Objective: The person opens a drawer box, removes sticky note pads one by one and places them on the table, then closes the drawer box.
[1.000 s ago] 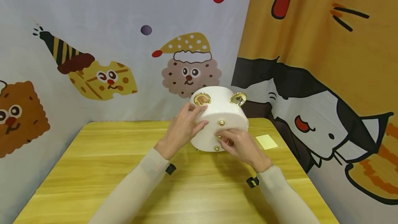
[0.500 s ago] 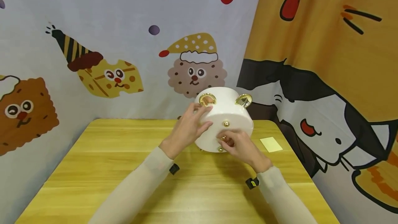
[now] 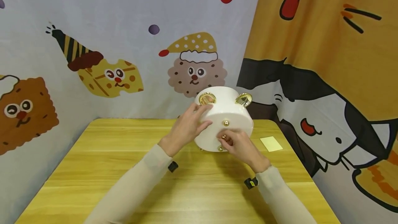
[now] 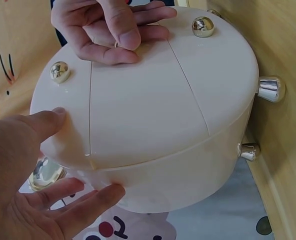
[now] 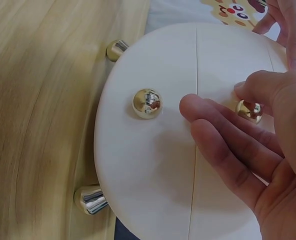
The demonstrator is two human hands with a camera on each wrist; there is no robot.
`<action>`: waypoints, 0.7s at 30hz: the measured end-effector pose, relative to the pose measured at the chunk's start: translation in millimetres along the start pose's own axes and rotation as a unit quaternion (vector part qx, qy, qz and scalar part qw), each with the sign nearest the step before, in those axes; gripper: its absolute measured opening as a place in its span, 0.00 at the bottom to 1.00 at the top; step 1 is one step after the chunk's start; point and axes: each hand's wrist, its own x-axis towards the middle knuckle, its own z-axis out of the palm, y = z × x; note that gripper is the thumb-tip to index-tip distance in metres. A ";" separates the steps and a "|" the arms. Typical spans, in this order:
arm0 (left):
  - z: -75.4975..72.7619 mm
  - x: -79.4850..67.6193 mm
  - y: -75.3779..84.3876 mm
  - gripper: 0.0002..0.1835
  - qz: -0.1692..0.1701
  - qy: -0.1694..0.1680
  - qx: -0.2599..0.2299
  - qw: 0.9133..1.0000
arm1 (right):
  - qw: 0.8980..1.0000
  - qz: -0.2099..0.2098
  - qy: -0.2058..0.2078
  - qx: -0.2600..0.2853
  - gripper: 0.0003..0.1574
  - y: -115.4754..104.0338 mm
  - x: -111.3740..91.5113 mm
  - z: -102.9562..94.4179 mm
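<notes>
A white round box with gold ears stands upright on short gold feet, two seams running across its front face. Down that face sit three round gold knobs: an upper knob, a middle knob and a lower knob. My left hand holds the box at its upper left edge, thumb on the front and fingers along the curved side. With thumb and fingertips my right hand pinches the middle knob, which the fingers partly cover in the left wrist view.
The box stands toward the back of a wood-grain table. A pale yellow sticky note lies on the table to the right of it. Cartoon-printed curtains hang close behind the table and along its right side.
The head view has swung slightly left, so the whole scene sits further right in it. Both hands keep their places on the box, and its front face looks unchanged.
</notes>
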 end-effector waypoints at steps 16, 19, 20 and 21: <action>-3.0 3.1 -2.3 0.34 0.000 -0.015 0.014 1.000 | 1.000 -0.004 -0.001 -0.015 0.05 -5.2 1.0 -1.6; -2.9 4.6 -2.2 0.34 -0.002 -0.019 0.017 1.000 | 1.000 -0.011 0.001 -0.019 0.05 -5.3 0.2 -2.6; -2.7 4.9 -2.2 0.34 -0.002 -0.020 0.018 1.000 | 1.000 -0.012 0.001 -0.019 0.06 -5.4 -0.3 -2.9; -2.3 5.0 -2.1 0.34 -0.003 -0.021 0.019 1.000 | 1.000 -0.013 0.001 -0.020 0.06 -5.5 -0.9 -3.0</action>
